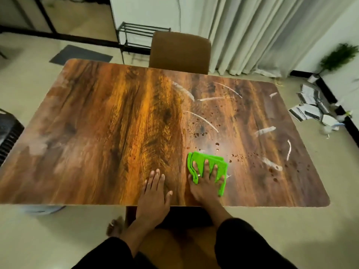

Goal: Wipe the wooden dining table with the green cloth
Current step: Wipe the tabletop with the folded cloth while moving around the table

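The wooden dining table (108,121) fills the middle of the view. A folded green cloth (220,164) lies near its front edge, right of centre. My right hand (206,181) presses flat on the cloth with fingers spread. My left hand (154,193) rests flat on the bare wood just left of it, holding nothing. Dark droplets (217,144) and white streaks (202,118) mark the table's right half, beyond and to the right of the cloth.
A brown chair (179,52) stands at the table's far side, and a black metal rack (136,38) is behind it. Papers and clutter (312,107) lie on the floor at right beside a small plant (340,57). A dark slatted object (8,134) sits at the left edge.
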